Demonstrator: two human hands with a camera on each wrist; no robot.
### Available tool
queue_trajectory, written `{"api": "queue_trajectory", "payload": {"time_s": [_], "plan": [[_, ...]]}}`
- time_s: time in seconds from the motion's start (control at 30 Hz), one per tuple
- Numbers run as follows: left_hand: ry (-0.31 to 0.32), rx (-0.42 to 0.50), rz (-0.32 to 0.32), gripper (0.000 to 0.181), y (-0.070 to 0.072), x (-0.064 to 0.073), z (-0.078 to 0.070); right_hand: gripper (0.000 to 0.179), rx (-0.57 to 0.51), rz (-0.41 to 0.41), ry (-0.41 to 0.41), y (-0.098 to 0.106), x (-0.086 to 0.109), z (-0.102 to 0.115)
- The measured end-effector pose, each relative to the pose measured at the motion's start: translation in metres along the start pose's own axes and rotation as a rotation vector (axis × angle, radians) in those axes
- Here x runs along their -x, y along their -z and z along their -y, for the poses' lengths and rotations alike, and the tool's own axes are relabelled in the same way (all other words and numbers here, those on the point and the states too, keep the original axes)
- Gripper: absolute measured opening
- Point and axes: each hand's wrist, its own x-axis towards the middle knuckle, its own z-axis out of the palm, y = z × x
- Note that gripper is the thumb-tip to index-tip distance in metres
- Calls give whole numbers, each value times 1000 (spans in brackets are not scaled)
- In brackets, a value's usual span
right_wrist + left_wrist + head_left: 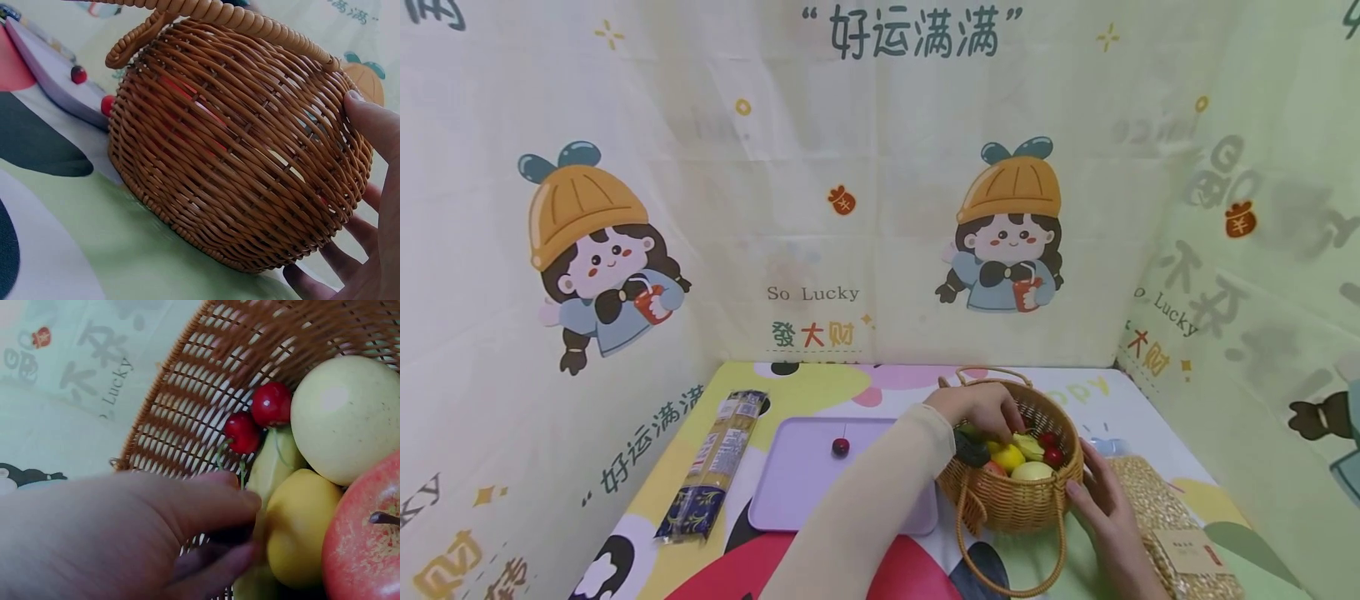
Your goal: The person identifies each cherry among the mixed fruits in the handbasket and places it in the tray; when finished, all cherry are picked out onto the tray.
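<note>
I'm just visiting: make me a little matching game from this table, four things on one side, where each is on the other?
Things:
1. cherry
2. lemon
3. spaghetti packet
4. right hand

Places:
A. against the wicker basket's outer wall
B. alone on the purple tray
C. inside the basket
D. left of the tray

Pairs: 1-B, 2-C, 3-D, 4-A

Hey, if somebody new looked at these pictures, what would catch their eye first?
The wicker basket of fruit near the table's front, with the left hand reaching among the fruit and the right hand steadying its side. To its left, a lone cherry lies on a lilac tray.
</note>
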Motion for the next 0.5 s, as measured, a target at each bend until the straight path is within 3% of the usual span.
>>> {"api": "queue_trajectory", "payload": {"time_s": [0.13,0.23,0.5], "plan": [[-53,177,-18,32,3,8,1,73,7,4,-16,-1,0,-1],[-77,241,-43,32,5,11,2,73,6,4,-18,-2,-1,-1],[-118,209,-154,30,8,25,0,72,-2,13,31,0,-1,-3]]}}
